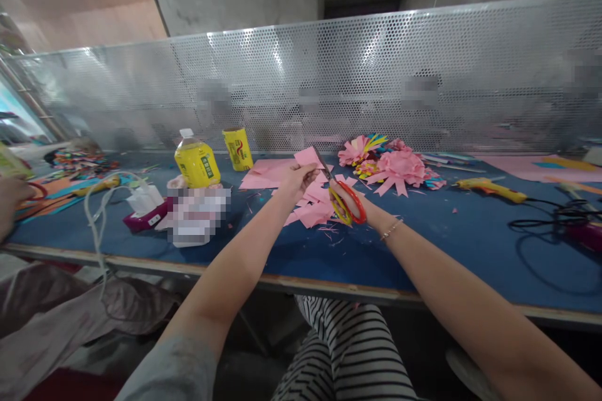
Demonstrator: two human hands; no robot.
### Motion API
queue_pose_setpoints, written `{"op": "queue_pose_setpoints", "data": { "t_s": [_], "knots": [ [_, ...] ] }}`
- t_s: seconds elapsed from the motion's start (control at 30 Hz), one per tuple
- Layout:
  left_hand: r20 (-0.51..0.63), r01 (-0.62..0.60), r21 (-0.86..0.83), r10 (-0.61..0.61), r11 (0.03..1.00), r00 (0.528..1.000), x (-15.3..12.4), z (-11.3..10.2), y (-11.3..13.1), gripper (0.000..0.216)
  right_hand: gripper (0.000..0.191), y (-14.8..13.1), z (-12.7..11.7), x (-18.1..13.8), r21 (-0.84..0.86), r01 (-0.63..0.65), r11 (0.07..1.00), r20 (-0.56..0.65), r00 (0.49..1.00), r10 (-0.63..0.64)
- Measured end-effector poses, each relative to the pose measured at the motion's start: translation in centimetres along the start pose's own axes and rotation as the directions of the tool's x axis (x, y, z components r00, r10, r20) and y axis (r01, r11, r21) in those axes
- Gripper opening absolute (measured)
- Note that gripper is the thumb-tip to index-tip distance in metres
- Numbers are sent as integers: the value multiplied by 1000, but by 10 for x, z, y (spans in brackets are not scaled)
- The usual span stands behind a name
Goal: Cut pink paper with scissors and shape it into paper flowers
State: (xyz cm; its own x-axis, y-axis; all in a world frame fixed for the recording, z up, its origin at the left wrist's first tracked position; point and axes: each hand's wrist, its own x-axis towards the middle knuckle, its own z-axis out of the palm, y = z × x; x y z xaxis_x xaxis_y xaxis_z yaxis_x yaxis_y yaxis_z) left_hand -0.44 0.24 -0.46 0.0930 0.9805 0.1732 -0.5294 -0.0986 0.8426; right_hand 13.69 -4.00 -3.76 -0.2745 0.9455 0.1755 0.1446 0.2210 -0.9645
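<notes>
My left hand [301,180] is closed on a small piece of pink paper [306,156], pinched by its lower edge above the table. In my right hand [362,203] is a pair of scissors [348,202] with red and yellow handles, its blades pointing up and left to the edge of that piece. Whether the blades touch the paper I cannot tell. Beneath my hands lie cut pink paper pieces [314,213] and thin scraps. A larger pink sheet [264,173] rests behind my left hand.
Pink paper flowers [399,166] are piled behind my right hand. A yellow glue gun [491,189] with a black cord lies at right. On the left stand a yellow-labelled bottle [196,161], a yellow container [237,149] and a purple power strip [148,214]. Another person's hand [13,200] shows far left.
</notes>
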Motion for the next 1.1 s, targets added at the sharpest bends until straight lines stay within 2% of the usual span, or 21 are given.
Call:
{"op": "queue_pose_setpoints", "data": {
  "t_s": [0.33,0.7,1.1],
  "knots": [
    [-19,46,17,-46,999,999,-3,3,1,10,49,-5,1,-1,-111,26,993,-32,999,-30],
    [-7,143,-42,-143,989,990,-3,4,3,13,53,-2,4,1,-211,34,977,-71,996,-50],
    [-16,147,-35,-148,988,989,-5,5,4,13,52,-4,5,2,-321,47,946,-146,984,-98]
  ]
}}
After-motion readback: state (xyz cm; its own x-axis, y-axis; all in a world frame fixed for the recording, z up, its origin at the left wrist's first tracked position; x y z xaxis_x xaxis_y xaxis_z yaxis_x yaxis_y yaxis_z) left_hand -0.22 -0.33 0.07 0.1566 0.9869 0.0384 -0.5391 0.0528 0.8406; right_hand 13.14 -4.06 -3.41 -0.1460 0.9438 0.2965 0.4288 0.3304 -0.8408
